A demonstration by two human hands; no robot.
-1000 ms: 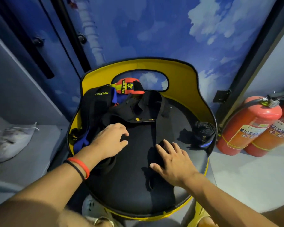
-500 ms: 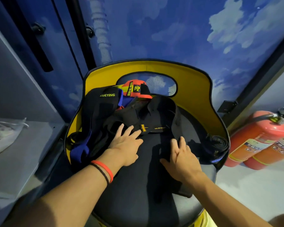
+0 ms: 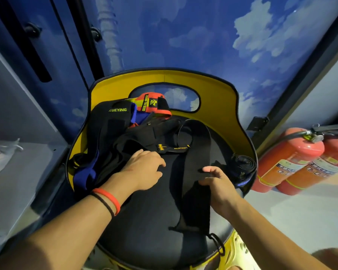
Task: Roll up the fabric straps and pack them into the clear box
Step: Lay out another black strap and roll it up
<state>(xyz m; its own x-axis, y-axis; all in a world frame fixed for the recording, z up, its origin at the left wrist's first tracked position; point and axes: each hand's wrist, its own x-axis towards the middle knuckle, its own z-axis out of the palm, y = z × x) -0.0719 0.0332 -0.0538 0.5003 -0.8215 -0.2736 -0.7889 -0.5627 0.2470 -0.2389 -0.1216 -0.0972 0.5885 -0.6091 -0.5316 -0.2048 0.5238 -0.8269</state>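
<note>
A: Chair (image 3: 222, 98). The pile of straps (image 3: 113, 137) sits at the seat's back-left edge. The black strap (image 3: 193, 152) trails to the front edge. No clear box in view.

B: The right hand (image 3: 217, 184) pinches that strap mid-length. The left hand (image 3: 144, 170) rests flat, fingers loose. Risks: the tail may slide off the front, and the roll (image 3: 242, 164) at the right edge may get knocked off.

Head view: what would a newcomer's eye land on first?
A yellow chair back stands out against the blue cloud wall, with a tangle of straps heaped on its black seat. In the middle, the right hand grips a wide black strap while the left hand rests on the heap. Two red fire extinguishers stand at far right.
</note>
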